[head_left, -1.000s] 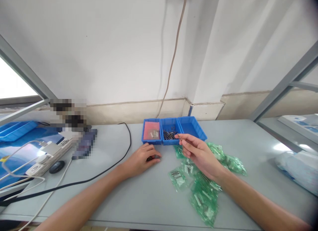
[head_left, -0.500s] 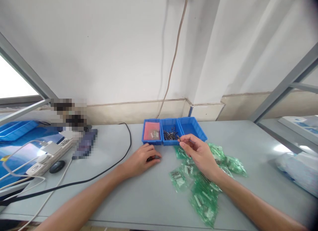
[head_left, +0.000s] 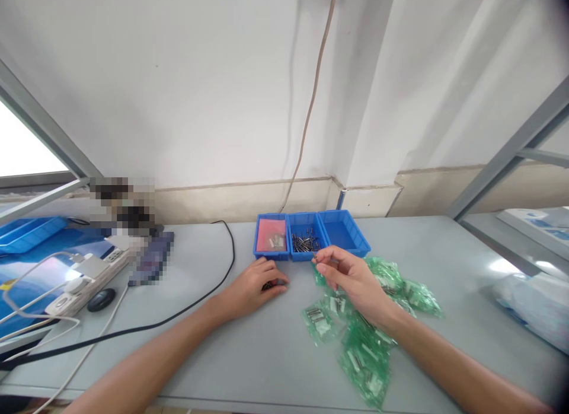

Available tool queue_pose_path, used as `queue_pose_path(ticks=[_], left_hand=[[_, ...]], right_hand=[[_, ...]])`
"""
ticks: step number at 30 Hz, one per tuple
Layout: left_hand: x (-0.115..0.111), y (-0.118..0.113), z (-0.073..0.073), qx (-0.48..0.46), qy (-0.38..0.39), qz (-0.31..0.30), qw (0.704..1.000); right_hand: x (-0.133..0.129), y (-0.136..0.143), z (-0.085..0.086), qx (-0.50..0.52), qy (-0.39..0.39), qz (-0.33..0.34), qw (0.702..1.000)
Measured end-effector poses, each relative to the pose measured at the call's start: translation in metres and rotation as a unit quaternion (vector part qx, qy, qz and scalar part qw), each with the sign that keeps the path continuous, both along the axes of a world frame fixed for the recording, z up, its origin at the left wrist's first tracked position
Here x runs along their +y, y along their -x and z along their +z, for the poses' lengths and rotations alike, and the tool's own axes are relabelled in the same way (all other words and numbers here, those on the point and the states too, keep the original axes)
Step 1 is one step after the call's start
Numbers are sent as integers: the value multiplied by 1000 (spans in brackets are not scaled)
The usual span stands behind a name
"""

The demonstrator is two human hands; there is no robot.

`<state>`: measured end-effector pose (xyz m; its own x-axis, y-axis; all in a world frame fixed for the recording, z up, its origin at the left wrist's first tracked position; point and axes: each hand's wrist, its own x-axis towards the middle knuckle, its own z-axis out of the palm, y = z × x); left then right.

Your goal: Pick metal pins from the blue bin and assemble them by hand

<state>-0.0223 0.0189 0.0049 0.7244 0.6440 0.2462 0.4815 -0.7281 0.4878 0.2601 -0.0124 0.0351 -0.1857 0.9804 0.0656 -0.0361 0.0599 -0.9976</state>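
My left hand (head_left: 258, 283) rests on the grey table with its fingers curled round some small dark metal pins (head_left: 268, 285), mostly hidden beneath it. In front of the bins, my right hand (head_left: 349, 277) pinches a thin metal pin (head_left: 315, 257) between thumb and forefinger. The middle blue bin (head_left: 304, 257) contains a heap of similar dark pins (head_left: 306, 242). To its left, another blue bin (head_left: 271, 255) holds a pink sheet (head_left: 269, 227) and a clear bag of small parts (head_left: 276, 242). Green plastic bags of metal parts (head_left: 365, 366) lie under and around my right hand.
A third blue bin (head_left: 344, 233) adjoins on the right. A black cable (head_left: 178, 315) crosses the table on the left, near a mouse (head_left: 102, 299) and a power strip (head_left: 84, 289). At the right edge lies a plastic-wrapped bundle (head_left: 533, 307).
My right hand has moved slightly left and toward me, from the middle bin's front edge to just in front of it, still pinching the pin. My left hand has stayed put.
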Motion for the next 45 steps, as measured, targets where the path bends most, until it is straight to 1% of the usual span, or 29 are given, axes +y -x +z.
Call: queue_pose_path(ticks=[7,16,21,24,29,33,37,45], left_hand=[[0,0,0,-2,0,1,1000],[0,0,-1,-4,3,2,1000],[0,1,0,-6,3,-1,1000],[0,1,-1,-5,0,0,1000],[1,0,-2,-6,-5,-1,1000],[1,1,-1,-4,-7,-3,1000],[1,1,-1,-3,-8,-5,1000],[0,0,0,-2,0,-2,1000]], right_hand=[[-1,1,-4,34,25,37,998],[-1,1,1,94,66,43,993],[-3,1,4,112,89,63,988],[-4,1,3,102,88,68,989],[-4,2,2,64,61,51,995],[-5,2,5,35,38,28,998],[-6,3,8,13,22,19,999],[-5,5,10,-1,15,3,1000]])
